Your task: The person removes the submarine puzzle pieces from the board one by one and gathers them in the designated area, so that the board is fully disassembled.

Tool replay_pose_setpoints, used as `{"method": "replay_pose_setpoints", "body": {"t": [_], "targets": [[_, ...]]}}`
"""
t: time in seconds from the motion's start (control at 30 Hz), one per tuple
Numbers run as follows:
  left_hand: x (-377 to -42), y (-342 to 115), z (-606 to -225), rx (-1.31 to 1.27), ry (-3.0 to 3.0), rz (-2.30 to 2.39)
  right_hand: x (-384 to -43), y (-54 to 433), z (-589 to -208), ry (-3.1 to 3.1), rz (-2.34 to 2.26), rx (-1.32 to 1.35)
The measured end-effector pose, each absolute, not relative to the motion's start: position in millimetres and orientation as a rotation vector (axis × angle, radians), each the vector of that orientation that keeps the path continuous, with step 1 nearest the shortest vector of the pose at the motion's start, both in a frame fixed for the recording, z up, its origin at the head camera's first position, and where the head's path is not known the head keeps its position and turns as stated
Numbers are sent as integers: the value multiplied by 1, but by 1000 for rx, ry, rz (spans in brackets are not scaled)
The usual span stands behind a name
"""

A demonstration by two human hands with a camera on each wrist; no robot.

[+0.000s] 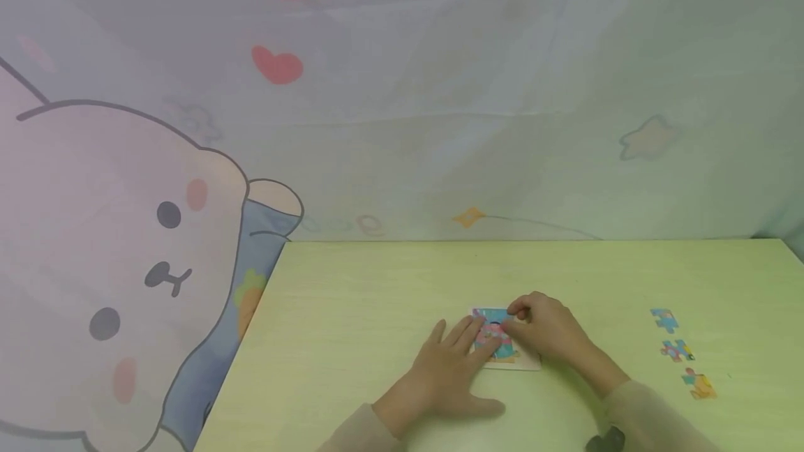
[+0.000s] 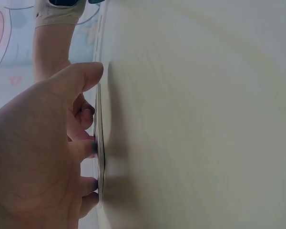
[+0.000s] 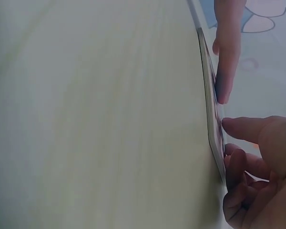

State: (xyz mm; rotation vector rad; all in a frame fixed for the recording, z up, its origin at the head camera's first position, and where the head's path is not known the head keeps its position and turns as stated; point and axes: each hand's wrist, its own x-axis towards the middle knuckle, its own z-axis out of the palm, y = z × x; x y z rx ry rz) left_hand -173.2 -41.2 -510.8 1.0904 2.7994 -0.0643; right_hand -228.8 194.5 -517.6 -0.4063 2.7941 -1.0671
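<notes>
A small jigsaw puzzle board [image 1: 530, 366] lies on the table, with colourful pieces in its left and middle parts and a pale strip showing at its lower right. My left hand [image 1: 447, 375] rests on it from the left, fingers stretched over the pieces and thumb spread out on the near side. In the left wrist view, the fingertips [image 2: 89, 149] touch the board's top face. My right hand [image 1: 548, 326] comes in from the right with curled fingers, thumb and index finger pinching at a blue puzzle piece [image 1: 499, 314] near the top edge. That piece is partly hidden.
Three loose puzzle pieces lie in a slanting row on the right of the table: a blue one [image 1: 665, 320], a multicoloured one [image 1: 677, 350] and an orange one [image 1: 699, 383]. Behind the pale yellow table [image 1: 352, 284] hangs a printed curtain [image 1: 440, 89]. A dark object [image 1: 606, 440] shows by the right sleeve.
</notes>
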Motion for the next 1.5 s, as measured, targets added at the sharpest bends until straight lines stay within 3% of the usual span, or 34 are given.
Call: {"method": "replay_pose_setpoints", "body": {"t": [1.5], "targets": [[-173, -42, -512, 1076, 2769, 18, -229, 185, -517, 2841, -1147, -436]]}}
